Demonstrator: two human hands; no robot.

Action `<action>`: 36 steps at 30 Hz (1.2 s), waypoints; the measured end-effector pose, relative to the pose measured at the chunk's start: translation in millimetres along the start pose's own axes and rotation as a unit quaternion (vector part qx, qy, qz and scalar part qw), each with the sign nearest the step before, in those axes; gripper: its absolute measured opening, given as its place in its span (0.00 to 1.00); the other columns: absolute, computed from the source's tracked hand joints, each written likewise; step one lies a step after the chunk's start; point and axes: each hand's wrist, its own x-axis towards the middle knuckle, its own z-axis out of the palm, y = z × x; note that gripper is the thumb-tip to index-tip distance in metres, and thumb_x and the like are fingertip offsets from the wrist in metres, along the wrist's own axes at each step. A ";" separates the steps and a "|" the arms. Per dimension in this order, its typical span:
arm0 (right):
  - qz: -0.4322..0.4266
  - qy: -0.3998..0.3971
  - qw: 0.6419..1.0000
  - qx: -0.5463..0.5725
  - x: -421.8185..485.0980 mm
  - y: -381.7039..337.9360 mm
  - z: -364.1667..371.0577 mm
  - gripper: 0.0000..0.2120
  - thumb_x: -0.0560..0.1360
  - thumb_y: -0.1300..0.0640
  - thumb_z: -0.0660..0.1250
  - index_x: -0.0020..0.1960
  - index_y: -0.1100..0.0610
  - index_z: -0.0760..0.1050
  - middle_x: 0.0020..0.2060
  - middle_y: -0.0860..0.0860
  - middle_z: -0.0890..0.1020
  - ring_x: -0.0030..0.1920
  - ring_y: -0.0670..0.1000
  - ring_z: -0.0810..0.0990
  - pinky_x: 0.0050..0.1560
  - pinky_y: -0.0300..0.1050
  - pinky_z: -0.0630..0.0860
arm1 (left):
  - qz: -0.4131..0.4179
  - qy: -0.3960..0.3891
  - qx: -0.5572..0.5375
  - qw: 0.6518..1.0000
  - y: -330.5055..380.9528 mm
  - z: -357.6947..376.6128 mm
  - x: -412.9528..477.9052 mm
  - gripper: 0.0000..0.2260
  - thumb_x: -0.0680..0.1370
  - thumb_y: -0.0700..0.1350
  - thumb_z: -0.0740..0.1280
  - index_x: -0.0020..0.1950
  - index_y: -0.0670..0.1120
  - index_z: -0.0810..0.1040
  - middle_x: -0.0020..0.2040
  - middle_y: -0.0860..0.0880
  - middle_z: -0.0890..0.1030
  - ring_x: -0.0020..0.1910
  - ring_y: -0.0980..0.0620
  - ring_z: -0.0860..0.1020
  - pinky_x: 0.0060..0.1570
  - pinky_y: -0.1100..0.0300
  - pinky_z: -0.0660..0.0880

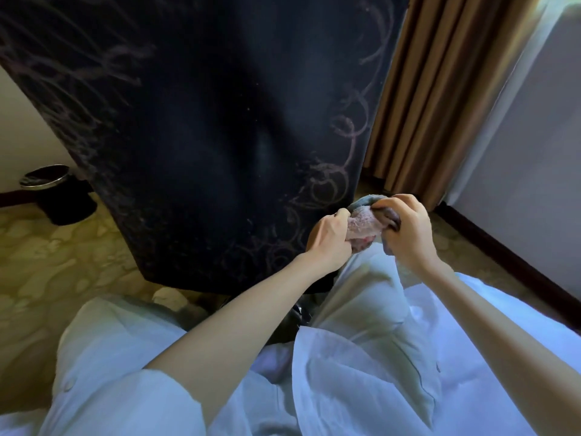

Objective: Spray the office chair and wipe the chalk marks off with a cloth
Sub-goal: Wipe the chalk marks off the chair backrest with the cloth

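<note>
The left hand [330, 240] and right hand [405, 228] each pinch the bunched cloth [361, 225] just beside the lower right edge of the office chair [204, 136]. Its exposed face looks stained pink, so folding to a clean patch seems wise before rubbing the chalk marks [342, 133] along the chair's right edge.

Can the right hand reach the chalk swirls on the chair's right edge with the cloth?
Probably yes: right hand grips the cloth just beside those swirls; only the left hand, also gripping it, sits between.
</note>
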 end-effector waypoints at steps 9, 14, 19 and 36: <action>0.016 0.015 1.000 -0.008 17.7 29.7 -8.6 0.25 0.58 0.77 0.63 0.51 0.62 0.81 0.48 0.61 0.78 0.48 0.64 0.77 0.52 0.51 0.74 | -0.010 -0.029 0.019 0.999 26.4 5.1 27.1 0.16 0.74 0.31 0.62 0.61 0.38 0.69 0.59 0.39 0.74 0.57 0.40 0.73 0.48 0.53 0.71; -0.009 0.026 1.000 0.012 23.7 13.7 -20.0 0.23 0.59 0.68 0.60 0.52 0.64 0.81 0.50 0.62 0.77 0.50 0.63 0.77 0.55 0.32 0.67 | 0.019 0.006 0.062 0.998 30.3 -13.5 29.5 0.17 0.73 0.30 0.61 0.62 0.38 0.68 0.59 0.39 0.75 0.58 0.41 0.72 0.52 0.52 0.70; -0.050 0.079 0.995 0.022 47.1 -25.5 -37.3 0.22 0.62 0.74 0.66 0.55 0.64 0.80 0.53 0.62 0.77 0.53 0.62 0.77 0.57 0.38 0.68 | 0.115 0.147 0.143 0.972 37.0 -66.1 27.0 0.20 0.68 0.29 0.64 0.60 0.38 0.73 0.54 0.40 0.77 0.52 0.40 0.74 0.50 0.49 0.72; -0.216 0.255 0.938 0.092 147.0 -133.1 -112.8 0.19 0.70 0.71 0.67 0.60 0.65 0.76 0.56 0.64 0.75 0.58 0.60 0.76 0.60 0.47 0.74 | 0.273 0.428 0.271 0.818 110.5 -226.6 37.8 0.17 0.74 0.34 0.54 0.56 0.41 0.79 0.56 0.43 0.80 0.50 0.43 0.78 0.48 0.52 0.74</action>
